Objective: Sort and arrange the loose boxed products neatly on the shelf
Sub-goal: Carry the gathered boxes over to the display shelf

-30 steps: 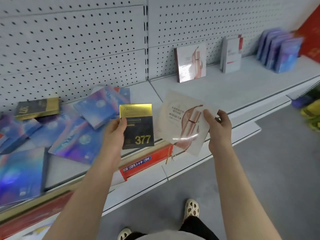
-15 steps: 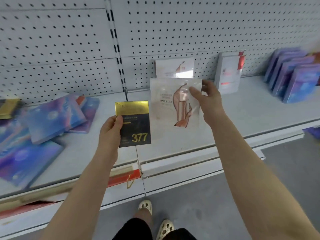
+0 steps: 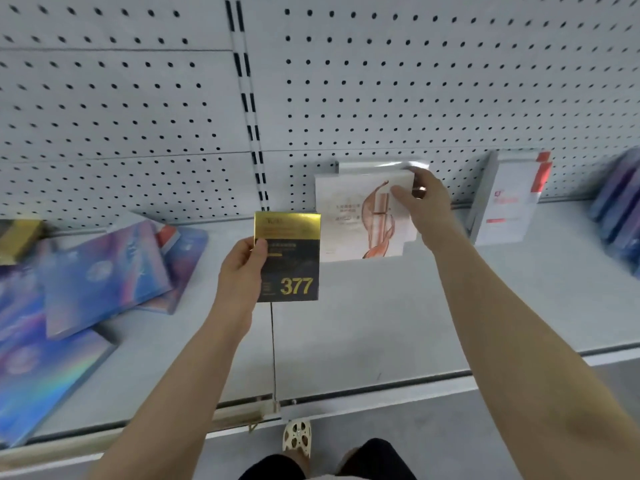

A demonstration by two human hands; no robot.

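My left hand (image 3: 240,271) grips a black and gold box marked 377 (image 3: 287,258) by its left edge, upright above the shelf (image 3: 346,323). My right hand (image 3: 424,206) holds the top right corner of a white box with a rose-gold bottle picture (image 3: 353,220), standing at the back of the shelf. Right behind it, against the pegboard, stands a matching white box (image 3: 374,166), mostly hidden.
Several holographic blue-purple boxes (image 3: 100,275) lie in a loose pile at the left, with a gold box (image 3: 20,233) at the far left. A white and red box (image 3: 505,199) stands to the right, and purple boxes (image 3: 620,202) stand at the right edge.
My right hand carried the white box from the shelf's front up to the back, in front of the matching box. My left hand kept the 377 box. My view shifted right.
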